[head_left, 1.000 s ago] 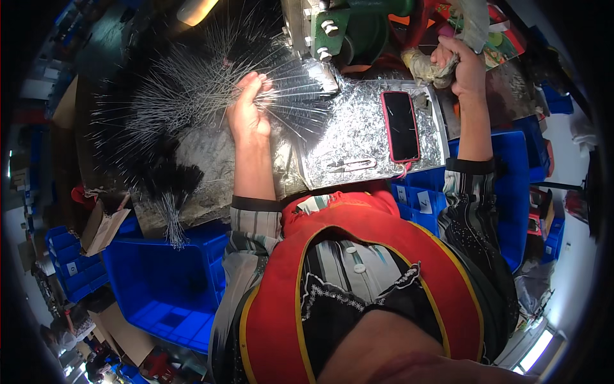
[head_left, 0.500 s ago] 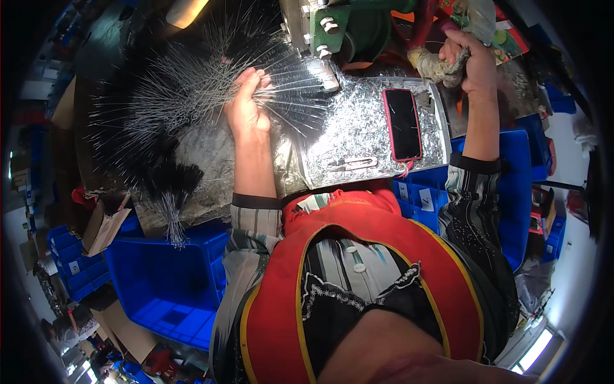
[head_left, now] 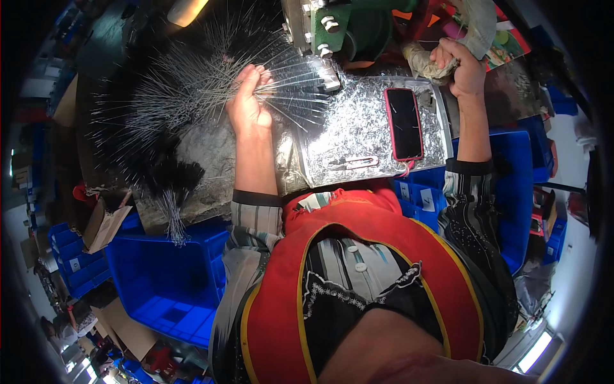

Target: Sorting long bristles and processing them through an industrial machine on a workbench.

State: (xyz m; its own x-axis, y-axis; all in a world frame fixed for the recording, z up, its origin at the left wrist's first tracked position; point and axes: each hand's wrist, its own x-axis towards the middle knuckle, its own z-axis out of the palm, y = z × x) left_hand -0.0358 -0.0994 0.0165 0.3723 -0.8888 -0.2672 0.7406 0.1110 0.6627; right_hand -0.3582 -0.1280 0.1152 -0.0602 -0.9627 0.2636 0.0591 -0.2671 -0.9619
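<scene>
My left hand (head_left: 251, 105) is closed around a fanned bunch of thin metal wires (head_left: 297, 86), which spread to the right from its fingers, close to the green machine (head_left: 332, 29). A big heap of similar wires (head_left: 169, 96) with dark ends lies on the table to the left of that hand. At the upper right, my right hand (head_left: 462, 67) is wrapped around a cloth-wound handle (head_left: 425, 64) beside the machine. The fingers of the left hand partly hide where the wires are gripped.
A tray (head_left: 313, 153) strewn with shiny wire scraps holds a red-cased phone (head_left: 403, 125) and a small cutter-like tool (head_left: 355, 162). A small wire bundle (head_left: 173, 214) overhangs the table's left edge. Blue bins (head_left: 160, 275) stand below, and a lamp (head_left: 187, 11) hangs above.
My right hand has come down and slightly left, toward me, with the cloth-wound handle turning along. My left hand and its wires have barely moved.
</scene>
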